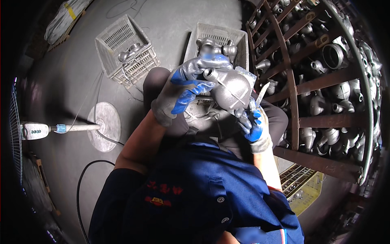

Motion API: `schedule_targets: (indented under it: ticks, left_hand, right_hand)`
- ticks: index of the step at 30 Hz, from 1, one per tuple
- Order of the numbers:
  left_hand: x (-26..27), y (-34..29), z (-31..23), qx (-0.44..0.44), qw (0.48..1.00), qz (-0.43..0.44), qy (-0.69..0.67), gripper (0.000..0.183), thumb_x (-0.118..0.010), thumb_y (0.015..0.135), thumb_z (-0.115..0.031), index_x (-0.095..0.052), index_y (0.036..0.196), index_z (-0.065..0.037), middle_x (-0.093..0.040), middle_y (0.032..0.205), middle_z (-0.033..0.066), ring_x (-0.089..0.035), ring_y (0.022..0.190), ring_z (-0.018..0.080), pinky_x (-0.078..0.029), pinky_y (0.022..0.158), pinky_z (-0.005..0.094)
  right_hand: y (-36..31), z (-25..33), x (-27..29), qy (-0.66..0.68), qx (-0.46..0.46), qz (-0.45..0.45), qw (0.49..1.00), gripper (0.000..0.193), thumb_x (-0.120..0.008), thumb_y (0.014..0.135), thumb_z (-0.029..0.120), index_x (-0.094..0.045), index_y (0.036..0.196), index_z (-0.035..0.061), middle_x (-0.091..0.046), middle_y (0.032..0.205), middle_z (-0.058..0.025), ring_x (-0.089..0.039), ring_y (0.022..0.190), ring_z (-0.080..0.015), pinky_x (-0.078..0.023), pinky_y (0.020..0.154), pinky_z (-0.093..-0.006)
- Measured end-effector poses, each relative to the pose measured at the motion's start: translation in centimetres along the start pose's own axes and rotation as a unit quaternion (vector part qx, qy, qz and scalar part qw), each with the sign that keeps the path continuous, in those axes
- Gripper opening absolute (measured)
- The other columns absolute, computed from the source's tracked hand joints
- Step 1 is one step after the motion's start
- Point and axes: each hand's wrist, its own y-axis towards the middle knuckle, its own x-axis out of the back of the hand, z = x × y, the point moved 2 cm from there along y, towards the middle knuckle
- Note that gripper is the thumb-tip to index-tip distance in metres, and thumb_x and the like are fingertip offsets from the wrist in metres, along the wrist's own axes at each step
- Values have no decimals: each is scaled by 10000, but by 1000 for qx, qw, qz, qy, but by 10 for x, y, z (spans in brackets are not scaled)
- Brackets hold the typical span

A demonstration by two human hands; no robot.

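A round silver-grey metal casting (232,91) with a short tube end is held up in front of my lap. My left hand (190,83), in a grey and blue coated glove, grips its left side and neck, thumb below and fingers above. On the casting's lower right is my right hand (254,125), in a similar glove, with its fingers closed round a thin, pale blade-like tool (262,94) that points up and away. Its exact kind is unclear, and the glove hides its lower part. Whether its edge touches the casting cannot be made out.
Behind the casting stands a grey plastic crate (241,38) holding several castings. Another crate (118,34) with a few parts is at the far left. A rusty metal cage (290,73) full of castings fills the right. A standing fan (36,131) and its cable are on the left.
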Motion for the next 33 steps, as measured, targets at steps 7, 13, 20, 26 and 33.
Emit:
schedule_targets:
  ticks: [7, 13, 20, 26, 33]
  left_hand:
    - [-2, 0, -1, 0, 1000, 4, -2, 469, -575, 809, -22, -461, 1261, 30, -507, 1250, 122, -505, 1142, 199, -400, 982, 314]
    - [-1, -3, -1, -14, 999, -22, 20, 657, -544, 830, -292, -334, 1318, 94, -427, 1320, 218, -426, 1241, 286, -326, 1043, 361]
    - [18, -3, 11, 10, 996, -58, -62, 472, -581, 826, -18, -446, 1277, 24, -542, 1180, 91, -539, 1034, 137, -474, 905, 279]
    - [26, -5, 15, 18, 997, -74, -35, 461, -569, 840, -17, -444, 1282, 15, -530, 1193, 94, -537, 1042, 139, -475, 901, 275]
    - [16, -16, 4, 16, 997, -6, -82, 595, -531, 882, -260, -323, 1343, 54, -442, 1303, 185, -465, 1199, 257, -409, 996, 388]
  right_hand:
    - [-2, 2, -8, -60, -13, -22, 998, 289, -408, 964, 327, -499, 950, 52, -510, 621, -62, -326, 365, -78, -259, 313, -205]
    - [-4, 20, -20, -167, 53, -74, 982, 290, -458, 949, 324, -535, 937, 45, -571, 639, -82, -349, 363, -56, -255, 311, -182]
    - [-4, 24, -35, -172, 42, -63, 982, 322, -437, 958, 327, -540, 892, 29, -605, 679, -104, -360, 364, -51, -257, 310, -177]
    - [-1, 23, -40, -178, 50, -85, 979, 325, -453, 950, 337, -548, 857, 41, -590, 649, -72, -351, 364, -44, -250, 314, -179]
    - [10, 52, -49, -172, 83, -82, 978, 295, -511, 919, 332, -530, 991, 46, -533, 623, -32, -340, 381, -34, -253, 321, -175]
